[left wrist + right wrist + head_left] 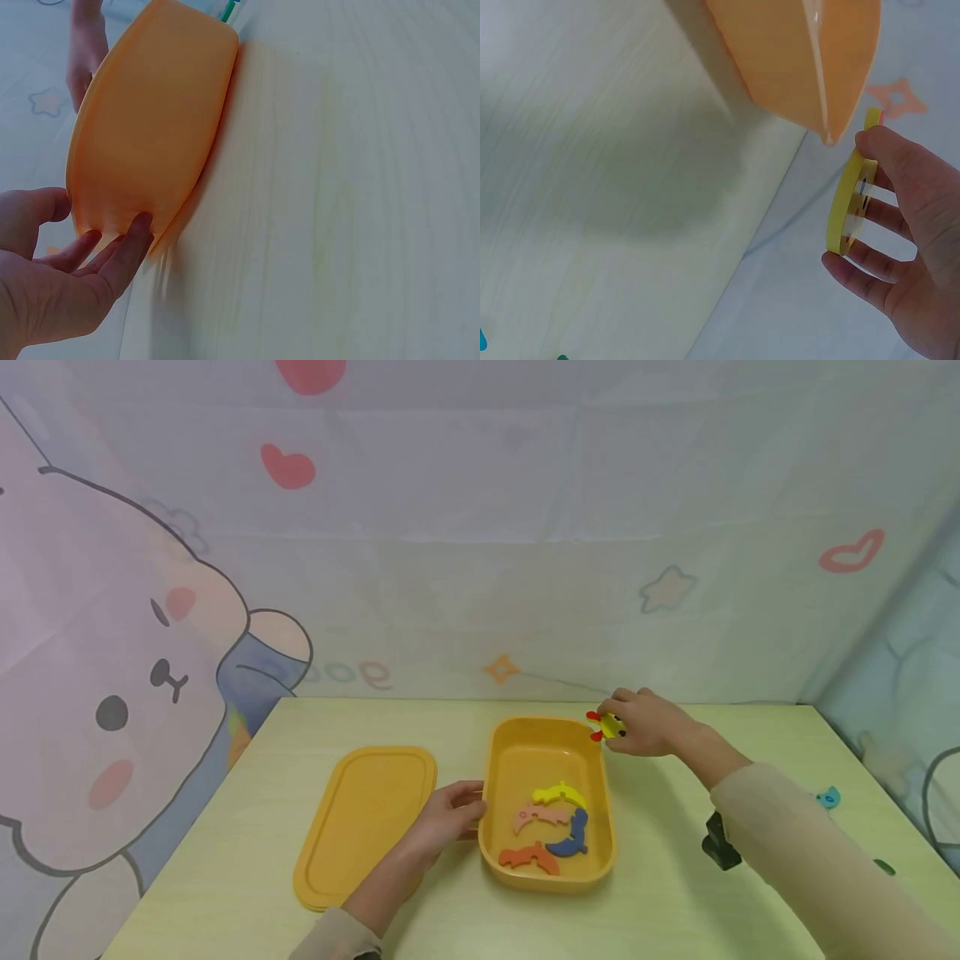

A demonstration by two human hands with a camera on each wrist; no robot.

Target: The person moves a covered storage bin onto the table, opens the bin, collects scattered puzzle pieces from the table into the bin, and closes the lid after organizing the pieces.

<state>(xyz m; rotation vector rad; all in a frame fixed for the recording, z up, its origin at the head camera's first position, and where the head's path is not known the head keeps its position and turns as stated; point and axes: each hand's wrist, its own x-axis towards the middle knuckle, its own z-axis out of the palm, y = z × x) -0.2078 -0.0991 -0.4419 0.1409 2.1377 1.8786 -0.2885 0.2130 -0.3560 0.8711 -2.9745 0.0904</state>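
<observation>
My right hand [651, 724] pinches a yellow toy piece with red tips and dark spots [611, 725], held above the far right corner of an orange plastic box [547, 883]. In the right wrist view, the piece [846, 196] is edge-on between thumb and fingers. My left hand [448, 814] rests its fingertips against the box's left outer wall, with the thumb at the rim in the left wrist view. Inside the box lie a yellow piece [561, 792], a pink piece [542, 816], a blue piece [573, 835] and an orange piece [530, 857], all flat and animal-like.
A matching orange lid [367, 818] lies flat left of the box. To the right are a black object [722, 843] partly behind my sleeve, a small blue piece [828, 797] and a dark green piece [884, 866]. A printed cloth [480, 527] hangs behind the table.
</observation>
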